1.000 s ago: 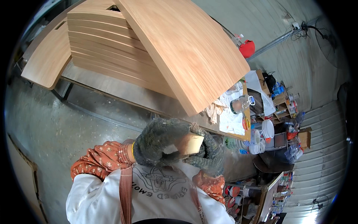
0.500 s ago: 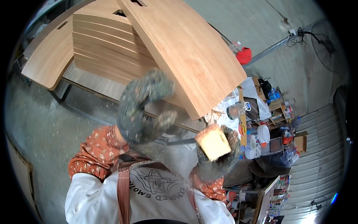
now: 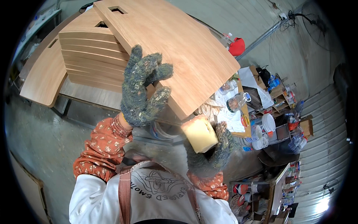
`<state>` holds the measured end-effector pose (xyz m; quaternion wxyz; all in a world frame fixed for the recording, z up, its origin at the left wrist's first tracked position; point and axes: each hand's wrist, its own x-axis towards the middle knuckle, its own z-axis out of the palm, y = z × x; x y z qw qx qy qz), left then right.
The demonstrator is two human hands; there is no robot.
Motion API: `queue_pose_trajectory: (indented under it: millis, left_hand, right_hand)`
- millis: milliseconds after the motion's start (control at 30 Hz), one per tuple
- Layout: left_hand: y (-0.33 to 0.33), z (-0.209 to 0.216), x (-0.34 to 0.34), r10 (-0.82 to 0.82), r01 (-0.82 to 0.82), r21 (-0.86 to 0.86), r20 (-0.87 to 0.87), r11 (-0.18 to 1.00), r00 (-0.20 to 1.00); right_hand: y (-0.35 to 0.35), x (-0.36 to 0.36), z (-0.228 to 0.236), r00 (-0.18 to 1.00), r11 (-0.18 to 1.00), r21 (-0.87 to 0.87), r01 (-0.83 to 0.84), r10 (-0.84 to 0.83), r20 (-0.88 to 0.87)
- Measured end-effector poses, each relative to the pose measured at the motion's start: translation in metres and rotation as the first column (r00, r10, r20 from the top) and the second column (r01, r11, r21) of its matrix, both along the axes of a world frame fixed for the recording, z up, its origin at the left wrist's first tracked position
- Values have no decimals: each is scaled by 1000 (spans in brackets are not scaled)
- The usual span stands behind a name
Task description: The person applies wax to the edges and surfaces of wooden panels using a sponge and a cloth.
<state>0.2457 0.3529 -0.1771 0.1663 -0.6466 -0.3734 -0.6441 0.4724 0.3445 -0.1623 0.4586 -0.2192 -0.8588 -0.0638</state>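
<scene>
My left hand (image 3: 143, 86), in a dark, stained knit glove, is raised in front of the near edge of a tilted wooden panel (image 3: 179, 48). Its fingers are spread and the thumb stands apart; whether they touch the panel I cannot tell. My right hand (image 3: 214, 155), gloved alike, grips a pale yellow foam block (image 3: 201, 135) with a reddish-brown face, just below the panel's near corner. Under the tilted panel lies a stack of similar panels (image 3: 93, 56), with rectangular cutouts showing in the top ones.
Another panel (image 3: 41, 78) lies at the left of the stack on a metal-framed table. To the right, a cluttered bench holds a clear plastic jug (image 3: 235, 102) and papers. White buckets (image 3: 267, 122) stand beyond it. A red container (image 3: 236, 46) and a fan (image 3: 315, 22) are farther back.
My left hand has moved up against the view of the panel's edge, its fingers now more spread. My right hand has shifted slightly left with the foam block. The whole view has shifted a little.
</scene>
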Motion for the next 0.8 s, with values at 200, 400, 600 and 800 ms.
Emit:
queue_pose_trajectory:
  millis: [200,400,600,800]
  left_hand:
    - [4,-3,-5,-12,12,18,-16,1000,1000]
    - [3,0,-3,51,-50,19,-37,999,998]
    - [4,2,-6,107,-104,38,-115,994,988]
    - [6,-2,-6,60,-54,71,-83,996,995]
  right_hand:
    - [4,-1,-8,997,998,12,-68,68,-36]
    - [24,1,-28,952,940,-153,-306,307,-19]
    - [21,-8,-20,896,897,-59,-438,429,-115]
    - [25,-14,-20,776,751,-199,-630,598,-201]
